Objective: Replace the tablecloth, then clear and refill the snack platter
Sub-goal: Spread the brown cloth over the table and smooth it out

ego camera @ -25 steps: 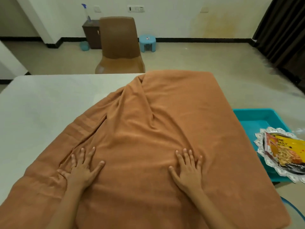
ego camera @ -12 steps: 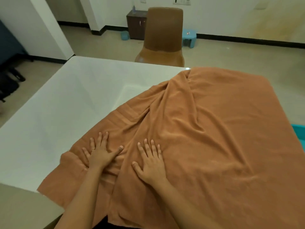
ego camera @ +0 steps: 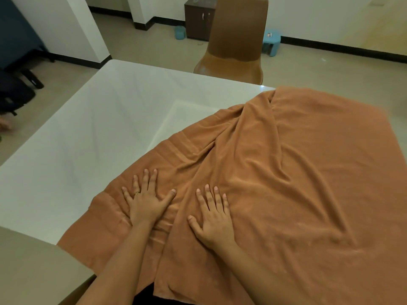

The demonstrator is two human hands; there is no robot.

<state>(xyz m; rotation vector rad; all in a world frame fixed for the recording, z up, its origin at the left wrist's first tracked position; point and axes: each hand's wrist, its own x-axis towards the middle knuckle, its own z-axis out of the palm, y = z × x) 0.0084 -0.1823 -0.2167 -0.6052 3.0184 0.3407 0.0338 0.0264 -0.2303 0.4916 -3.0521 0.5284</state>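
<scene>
An orange-brown tablecloth (ego camera: 297,172) lies rumpled over the right half of a white table (ego camera: 92,137), with a long fold running from the far edge toward me. My left hand (ego camera: 146,203) presses flat on the cloth near its left hem, fingers spread, a ring on one finger. My right hand (ego camera: 212,215) lies flat beside it, palm down, fingers apart. Neither hand grips anything. The snack platter is out of view.
A brown chair (ego camera: 235,45) stands at the table's far edge. Behind it are a dark small cabinet (ego camera: 200,18) and a blue stool (ego camera: 272,41). Dark bags (ego camera: 15,93) lie on the floor at left. The table's left half shows bare white top.
My view has swung left, so the blue tray and platter at right left the frame. My right hand slid left across the cloth and now rests close to my left hand.
</scene>
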